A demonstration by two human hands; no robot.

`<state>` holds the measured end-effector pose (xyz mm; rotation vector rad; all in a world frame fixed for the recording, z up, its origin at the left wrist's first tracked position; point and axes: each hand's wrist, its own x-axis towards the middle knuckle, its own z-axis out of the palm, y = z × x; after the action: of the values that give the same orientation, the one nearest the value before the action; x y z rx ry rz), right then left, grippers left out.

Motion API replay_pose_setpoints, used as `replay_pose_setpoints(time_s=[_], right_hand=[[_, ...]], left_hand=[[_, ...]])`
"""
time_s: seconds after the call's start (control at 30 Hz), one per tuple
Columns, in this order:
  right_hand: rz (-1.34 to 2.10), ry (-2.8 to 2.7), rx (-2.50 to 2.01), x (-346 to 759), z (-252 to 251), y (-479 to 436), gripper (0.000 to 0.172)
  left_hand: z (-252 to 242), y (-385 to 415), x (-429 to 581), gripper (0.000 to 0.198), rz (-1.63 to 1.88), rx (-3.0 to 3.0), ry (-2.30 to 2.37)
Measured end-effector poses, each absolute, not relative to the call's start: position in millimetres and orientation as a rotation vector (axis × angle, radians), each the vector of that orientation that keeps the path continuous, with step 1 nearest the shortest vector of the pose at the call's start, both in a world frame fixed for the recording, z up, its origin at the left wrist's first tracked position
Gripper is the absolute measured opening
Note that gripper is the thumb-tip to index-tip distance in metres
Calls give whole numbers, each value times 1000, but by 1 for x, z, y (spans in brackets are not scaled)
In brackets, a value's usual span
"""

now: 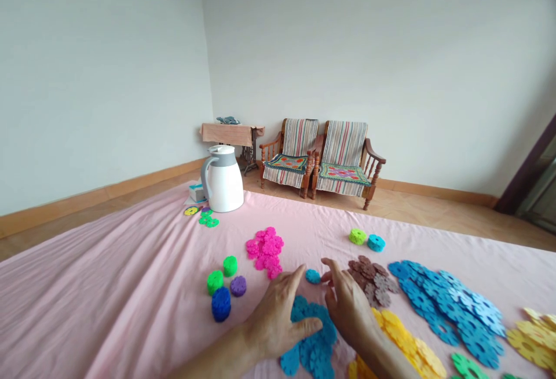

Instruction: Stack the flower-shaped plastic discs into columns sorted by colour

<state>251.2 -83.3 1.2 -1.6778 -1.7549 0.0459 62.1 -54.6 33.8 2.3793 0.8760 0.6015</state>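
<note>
A small light-blue stack of snowflake-shaped plastic discs (313,276) sits on the pink cloth between my hands. My left hand (278,315) is open, thumb and fingers spread, just left of that stack and over the edge of a loose blue disc pile (319,347). To the stack's right is my right hand (345,301), its fingers slightly bent and apart, with nothing visible in them. Beyond my left hand lies a pink disc pile (266,250). Brown discs (371,279) and yellow discs (402,338) lie beside my right hand.
Green stacks (215,281), a purple stack (238,286) and a dark-blue stack (221,303) stand left. Lime (357,236) and cyan (376,243) stacks are farther back. A large blue pile (447,303) spreads right. A white jug (226,185) stands near the cloth's far edge.
</note>
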Motion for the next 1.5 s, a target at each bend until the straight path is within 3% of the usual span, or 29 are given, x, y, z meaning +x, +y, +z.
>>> replay_pose_setpoints(time_s=[0.63, 0.8, 0.97, 1.5], right_hand=[[32, -1748, -1608, 247, 2, -87, 47], [301, -1887, -1627, 259, 31, -95, 23], [602, -2038, -1572, 265, 54, -110, 39], [478, -2044, -1597, 253, 46, -105, 19]], left_hand=[[30, -55, 68, 78, 616, 2411, 872], [33, -53, 62, 51, 802, 2277, 889], [40, -54, 55, 35, 885, 2227, 958], [39, -59, 58, 15, 862, 2219, 944]])
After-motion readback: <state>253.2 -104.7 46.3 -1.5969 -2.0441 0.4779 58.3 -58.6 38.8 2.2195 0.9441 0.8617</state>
